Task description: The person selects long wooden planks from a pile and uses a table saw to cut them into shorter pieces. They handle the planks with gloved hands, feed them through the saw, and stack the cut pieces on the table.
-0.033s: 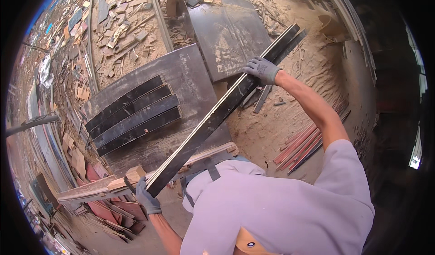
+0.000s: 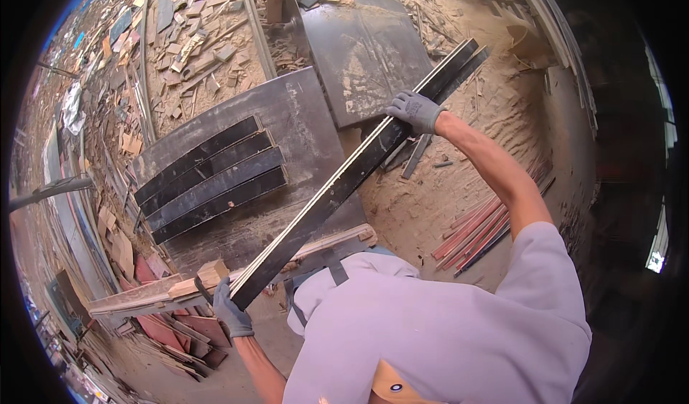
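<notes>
A long black-faced plywood strip point(image 2: 336, 196) with pale layered edges slants across the view from lower left to upper right. At its near end my left hand point(image 2: 231, 309), in a grey glove, is closed round the strip. Farther up its length my right hand point(image 2: 416, 110), gloved alike, grips it from above. A second dark strip shows beside it past my right hand; whether that hand holds it too, I cannot tell. Left of the held strip, several shorter black boards point(image 2: 212, 178) lie side by side on a dark metal table point(image 2: 298, 106).
A wooden rail point(image 2: 143, 296) with a small wood block point(image 2: 213, 271) runs along the table's near edge. Behind stands another dark metal plate point(image 2: 366, 52). Reddish strips point(image 2: 477, 232) lie on the sandy ground at right. Wood scraps point(image 2: 204, 45) cover the ground at far left.
</notes>
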Motion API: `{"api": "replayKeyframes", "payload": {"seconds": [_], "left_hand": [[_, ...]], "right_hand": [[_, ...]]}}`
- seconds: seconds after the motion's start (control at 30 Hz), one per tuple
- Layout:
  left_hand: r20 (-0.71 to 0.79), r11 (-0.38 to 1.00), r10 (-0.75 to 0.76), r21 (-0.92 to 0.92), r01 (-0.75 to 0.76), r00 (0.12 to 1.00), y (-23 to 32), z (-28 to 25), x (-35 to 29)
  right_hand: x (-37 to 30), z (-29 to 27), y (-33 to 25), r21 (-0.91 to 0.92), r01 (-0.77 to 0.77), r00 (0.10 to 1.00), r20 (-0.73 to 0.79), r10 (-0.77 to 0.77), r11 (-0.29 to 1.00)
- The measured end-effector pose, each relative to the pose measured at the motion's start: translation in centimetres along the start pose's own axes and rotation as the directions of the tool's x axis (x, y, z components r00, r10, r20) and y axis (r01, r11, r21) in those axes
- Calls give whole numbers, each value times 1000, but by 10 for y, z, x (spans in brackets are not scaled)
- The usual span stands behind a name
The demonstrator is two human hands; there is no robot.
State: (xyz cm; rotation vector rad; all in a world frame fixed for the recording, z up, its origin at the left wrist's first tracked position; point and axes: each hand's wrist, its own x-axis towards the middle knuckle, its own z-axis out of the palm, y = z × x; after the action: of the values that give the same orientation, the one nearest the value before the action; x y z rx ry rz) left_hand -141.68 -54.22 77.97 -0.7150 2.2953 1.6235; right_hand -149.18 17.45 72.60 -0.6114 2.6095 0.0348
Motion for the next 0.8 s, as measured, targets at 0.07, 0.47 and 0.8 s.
{"api": "replayKeyframes", "payload": {"seconds": [0.07, 0.47, 0.8], "left_hand": [[74, 953, 177, 238, -190, 981, 1, -3, 2], [-38, 979, -193, -66, 191, 980, -20, 12, 41], [300, 576, 272, 710, -404, 914, -28, 0, 90]], "right_hand": [[3, -5, -2, 30, 24, 996, 88, -27, 999], [-12, 43, 9, 109, -45, 973, -222, 68, 993], [-56, 81, -16, 233, -69, 980, -164, 109, 970]]}}
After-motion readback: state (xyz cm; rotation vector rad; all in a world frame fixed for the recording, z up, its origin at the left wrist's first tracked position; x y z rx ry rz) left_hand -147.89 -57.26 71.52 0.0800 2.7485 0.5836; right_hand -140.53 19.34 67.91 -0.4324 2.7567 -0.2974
